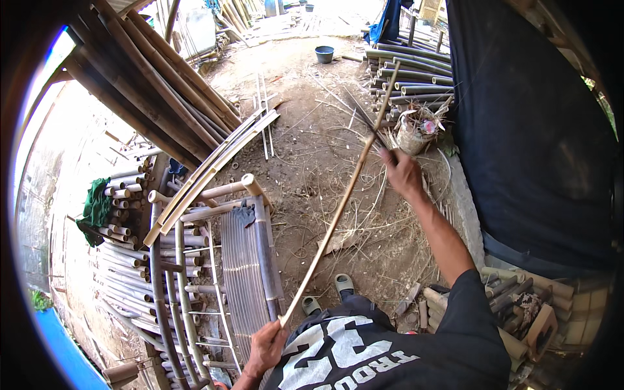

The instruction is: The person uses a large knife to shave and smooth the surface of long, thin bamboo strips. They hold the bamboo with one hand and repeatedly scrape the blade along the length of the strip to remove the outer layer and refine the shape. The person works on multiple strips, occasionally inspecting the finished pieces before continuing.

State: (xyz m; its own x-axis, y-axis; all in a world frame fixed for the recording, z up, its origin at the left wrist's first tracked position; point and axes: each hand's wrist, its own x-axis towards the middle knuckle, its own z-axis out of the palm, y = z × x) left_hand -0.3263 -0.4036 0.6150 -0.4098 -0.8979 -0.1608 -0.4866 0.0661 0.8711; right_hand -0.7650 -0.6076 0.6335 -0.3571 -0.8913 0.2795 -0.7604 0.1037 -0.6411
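A long, thin bamboo strip [338,211] slants from my waist up and away to the right. Its near end is gripped in my left hand [268,344], fingers closed round it. My right hand [404,174] is closed on the handle of a knife [363,114], whose dark blade crosses the strip in its far part. Whether the edge bites into the bamboo I cannot tell. To the left of the strip stands a bamboo bench [265,250] with a slatted top, and a dark rag [244,214] lies on its far end.
Split bamboo lengths [211,175] rest across the bench frame. Cut bamboo poles are stacked at the left [123,260] and far right [422,71]. A sack of shavings [416,130] stands by the black sheet [533,143]. Shavings litter the dirt floor [299,162]. Farther off sits a bucket [324,54].
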